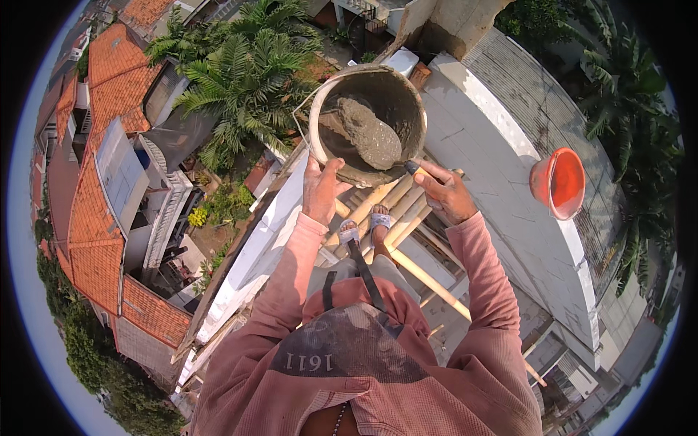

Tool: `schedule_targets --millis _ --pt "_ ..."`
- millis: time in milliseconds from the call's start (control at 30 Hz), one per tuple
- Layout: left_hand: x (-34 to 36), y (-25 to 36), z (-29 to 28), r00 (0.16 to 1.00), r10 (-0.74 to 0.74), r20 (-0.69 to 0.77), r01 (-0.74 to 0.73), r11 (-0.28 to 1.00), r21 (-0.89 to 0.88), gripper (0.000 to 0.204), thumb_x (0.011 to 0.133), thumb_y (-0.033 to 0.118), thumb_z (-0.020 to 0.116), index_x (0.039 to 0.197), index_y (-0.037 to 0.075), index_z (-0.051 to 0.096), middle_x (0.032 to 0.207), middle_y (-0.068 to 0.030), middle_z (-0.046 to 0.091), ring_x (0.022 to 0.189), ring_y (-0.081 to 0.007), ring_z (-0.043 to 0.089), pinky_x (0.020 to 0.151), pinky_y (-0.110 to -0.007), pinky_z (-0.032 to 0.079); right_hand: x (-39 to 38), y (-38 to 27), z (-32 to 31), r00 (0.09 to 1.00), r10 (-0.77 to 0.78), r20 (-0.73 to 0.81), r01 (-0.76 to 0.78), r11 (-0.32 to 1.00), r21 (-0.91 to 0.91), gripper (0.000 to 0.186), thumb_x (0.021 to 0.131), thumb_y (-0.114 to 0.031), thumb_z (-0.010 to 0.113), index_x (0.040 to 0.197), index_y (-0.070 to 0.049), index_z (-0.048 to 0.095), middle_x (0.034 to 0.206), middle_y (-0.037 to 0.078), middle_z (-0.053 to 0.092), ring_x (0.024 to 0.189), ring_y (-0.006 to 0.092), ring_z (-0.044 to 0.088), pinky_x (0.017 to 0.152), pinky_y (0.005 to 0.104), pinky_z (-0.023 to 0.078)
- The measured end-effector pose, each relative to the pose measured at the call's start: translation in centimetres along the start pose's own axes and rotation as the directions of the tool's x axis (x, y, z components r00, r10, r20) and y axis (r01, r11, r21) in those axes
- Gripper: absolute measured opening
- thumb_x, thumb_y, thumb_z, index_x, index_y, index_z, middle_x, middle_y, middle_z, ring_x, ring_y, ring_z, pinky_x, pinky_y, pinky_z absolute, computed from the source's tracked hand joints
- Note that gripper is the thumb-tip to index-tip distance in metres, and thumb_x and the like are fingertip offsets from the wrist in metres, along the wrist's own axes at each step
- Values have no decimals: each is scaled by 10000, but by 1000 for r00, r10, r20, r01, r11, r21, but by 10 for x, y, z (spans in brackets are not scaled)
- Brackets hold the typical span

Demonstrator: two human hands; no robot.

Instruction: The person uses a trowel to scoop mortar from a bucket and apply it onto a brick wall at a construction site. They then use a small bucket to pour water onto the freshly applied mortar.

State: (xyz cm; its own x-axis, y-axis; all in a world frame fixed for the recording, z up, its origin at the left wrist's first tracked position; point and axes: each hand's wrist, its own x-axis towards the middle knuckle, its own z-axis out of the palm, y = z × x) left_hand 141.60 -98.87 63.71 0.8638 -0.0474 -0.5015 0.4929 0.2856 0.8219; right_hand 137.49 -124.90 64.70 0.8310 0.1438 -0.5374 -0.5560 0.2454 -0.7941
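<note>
A pale round bucket (405, 102), its inside smeared with grey cement, is tilted in front of me. My left hand (323, 190) grips its near-left rim. In my right hand (449, 192), the fingers are wrapped round the yellow-orange handle of a trowel (414, 169) at the near-right rim. A heap of wet grey mortar (369, 136) lies over the trowel's blade inside the bucket and hides most of it. The bucket's wire handle (297, 116) hangs out at its left side.
My sandalled feet (379, 219) stand on bamboo poles (432, 287) high above the ground. An orange-red bucket (558, 183) sits to the right, by a curved white wall (502, 145). A ledge (243, 287) runs along the left. Tiled roofs (94, 240) and palms (243, 87) lie below.
</note>
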Motion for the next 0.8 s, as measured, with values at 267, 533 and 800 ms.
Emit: schedule_targets --millis 267,533,800 --pt "-12 -16 -59 985 -8 -170 -12 993 -114 511 879 86 536 1365 138 386 1257 -88 542 1109 -248 594 844 -414 574 15 -102 -51 946 -232 -226 188 962 -200 451 927 -272 574 1281 7 582 829 21 583 474 21 383 406 177 259" --pt "-45 -55 -123 939 -59 -340 52 998 -29 475 875 127 558 1334 166 444 1219 -49 541 1095 -224 580 804 -462 575 243 -84 -100 602 -794 -82 17 115 -993 352 957 -288 463 1208 -82 601 1031 203 633 995 423 587 916 454 458" --pt "-51 -50 -114 927 -138 -347 121 990 -70 487 887 121 535 1350 145 385 1201 -74 537 1098 -243 586 817 -471 573 226 -97 -120 518 -835 -184 5 218 -976 324 921 -254 521 1183 -71 573 1093 174 608 962 395 627 848 462 501"
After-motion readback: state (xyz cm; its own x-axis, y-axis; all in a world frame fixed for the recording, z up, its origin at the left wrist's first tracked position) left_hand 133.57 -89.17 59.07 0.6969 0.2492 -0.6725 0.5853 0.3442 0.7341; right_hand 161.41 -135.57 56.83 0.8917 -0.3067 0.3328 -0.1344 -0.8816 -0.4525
